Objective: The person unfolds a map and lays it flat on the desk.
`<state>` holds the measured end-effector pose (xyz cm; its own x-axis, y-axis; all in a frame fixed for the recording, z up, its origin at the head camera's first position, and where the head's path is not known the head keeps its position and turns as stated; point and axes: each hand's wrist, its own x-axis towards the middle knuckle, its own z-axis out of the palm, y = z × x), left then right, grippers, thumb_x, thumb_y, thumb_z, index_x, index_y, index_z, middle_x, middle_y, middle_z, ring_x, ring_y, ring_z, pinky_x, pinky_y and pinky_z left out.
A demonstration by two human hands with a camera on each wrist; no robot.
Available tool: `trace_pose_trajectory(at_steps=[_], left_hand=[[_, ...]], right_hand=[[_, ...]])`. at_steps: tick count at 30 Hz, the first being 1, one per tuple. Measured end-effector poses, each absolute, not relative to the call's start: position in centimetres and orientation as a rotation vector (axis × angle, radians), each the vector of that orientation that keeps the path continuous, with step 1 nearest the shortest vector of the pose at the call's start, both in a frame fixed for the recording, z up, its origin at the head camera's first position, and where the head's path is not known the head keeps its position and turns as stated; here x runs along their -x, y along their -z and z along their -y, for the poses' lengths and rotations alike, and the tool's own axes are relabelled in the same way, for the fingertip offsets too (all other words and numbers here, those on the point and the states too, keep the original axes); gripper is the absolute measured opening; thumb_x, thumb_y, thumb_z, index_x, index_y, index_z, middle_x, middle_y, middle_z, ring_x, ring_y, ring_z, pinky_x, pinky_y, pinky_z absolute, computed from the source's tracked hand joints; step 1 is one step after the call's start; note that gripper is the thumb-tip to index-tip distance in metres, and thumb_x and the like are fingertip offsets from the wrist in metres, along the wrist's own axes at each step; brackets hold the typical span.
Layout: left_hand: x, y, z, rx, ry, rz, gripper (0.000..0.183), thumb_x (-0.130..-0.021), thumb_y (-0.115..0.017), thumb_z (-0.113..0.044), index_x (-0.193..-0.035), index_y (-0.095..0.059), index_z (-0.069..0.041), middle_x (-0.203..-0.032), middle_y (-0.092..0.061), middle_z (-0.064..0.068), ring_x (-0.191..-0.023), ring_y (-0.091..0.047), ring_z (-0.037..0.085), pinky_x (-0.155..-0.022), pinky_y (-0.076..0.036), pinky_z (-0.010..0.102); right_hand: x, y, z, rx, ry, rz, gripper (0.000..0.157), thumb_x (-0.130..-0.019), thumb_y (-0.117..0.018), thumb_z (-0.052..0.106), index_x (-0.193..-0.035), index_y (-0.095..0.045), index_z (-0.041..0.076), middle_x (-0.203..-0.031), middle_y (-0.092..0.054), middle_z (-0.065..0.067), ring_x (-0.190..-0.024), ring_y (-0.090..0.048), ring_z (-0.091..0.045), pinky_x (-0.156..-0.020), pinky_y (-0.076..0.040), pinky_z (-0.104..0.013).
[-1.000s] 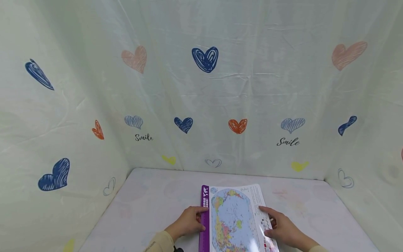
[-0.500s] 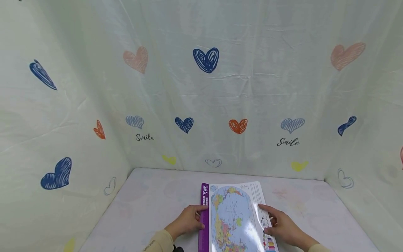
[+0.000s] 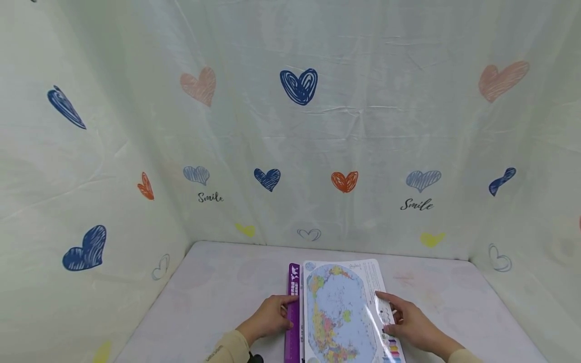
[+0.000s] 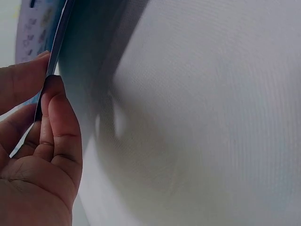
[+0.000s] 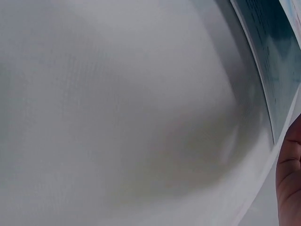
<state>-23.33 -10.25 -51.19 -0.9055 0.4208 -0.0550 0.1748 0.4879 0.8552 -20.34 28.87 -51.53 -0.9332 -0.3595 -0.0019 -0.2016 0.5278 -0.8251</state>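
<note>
A glossy world map sheet [image 3: 340, 307] lies turned sideways at the table's front middle. Along its left side shows a purple strip [image 3: 292, 345] with white print, a narrow gap between the two. My left hand [image 3: 269, 318] pinches the purple strip's outer edge. In the left wrist view, the left hand [image 4: 44, 160] has a thin board edge [image 4: 57, 44] between thumb and fingers. My right hand [image 3: 413, 326] grips the map's right edge. The right wrist view shows part of the right hand [image 5: 289, 176] beside a teal sheet [image 5: 268, 54] under a white one.
The white table [image 3: 218, 282] stretches around the map. Behind it hangs a pale curtain [image 3: 308, 146] printed with hearts, which also closes off both sides. A small dark object [image 3: 256, 358] shows by the left wrist at the bottom edge.
The map sheet has shifted slightly up and right with my right hand, away from the purple strip. A narrow gap now shows between them. My left hand has hardly moved.
</note>
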Motion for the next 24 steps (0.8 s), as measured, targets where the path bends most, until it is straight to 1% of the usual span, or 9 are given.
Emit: trace_pose_trajectory(at_steps=[4,14,24], left_hand=[[23.5,51.2,10.4,-0.472,-1.372,-2.476,0.066,-0.07,-0.078,0.009,-0.133,-0.061,0.0,-0.088,-0.057,0.003,-0.072,-0.055,0.016,-0.06,-0.049,0.027],[23.7,51.2,10.7,-0.469,-1.386,-2.477,0.066,-0.07,-0.078,0.01,-0.133,-0.061,0.0,-0.09,-0.057,0.004,-0.073,-0.055,0.017,-0.06,-0.049,0.027],[23.7,50.8,11.3,-0.429,-1.344,-2.502,0.064,-0.073,-0.077,0.009,-0.134,-0.061,0.0,-0.095,-0.057,0.004,-0.079,-0.055,0.02,-0.064,-0.05,0.03]], right_hand=[[20.5,51.2,-29.2,0.462,1.356,-2.594,0.081,-0.081,-0.082,0.016,-0.149,-0.041,-0.001,-0.1,-0.059,-0.01,-0.075,-0.055,-0.015,-0.065,-0.048,-0.025],[20.6,50.4,-29.9,0.531,1.395,-2.562,0.08,-0.083,-0.079,0.011,-0.149,-0.037,-0.005,-0.104,-0.061,-0.012,-0.076,-0.058,-0.014,-0.067,-0.051,-0.026],[20.7,50.2,-30.8,0.551,1.371,-2.615,0.079,-0.082,-0.08,0.01,-0.148,-0.038,-0.006,-0.105,-0.061,-0.013,-0.076,-0.058,-0.013,-0.069,-0.051,-0.026]])
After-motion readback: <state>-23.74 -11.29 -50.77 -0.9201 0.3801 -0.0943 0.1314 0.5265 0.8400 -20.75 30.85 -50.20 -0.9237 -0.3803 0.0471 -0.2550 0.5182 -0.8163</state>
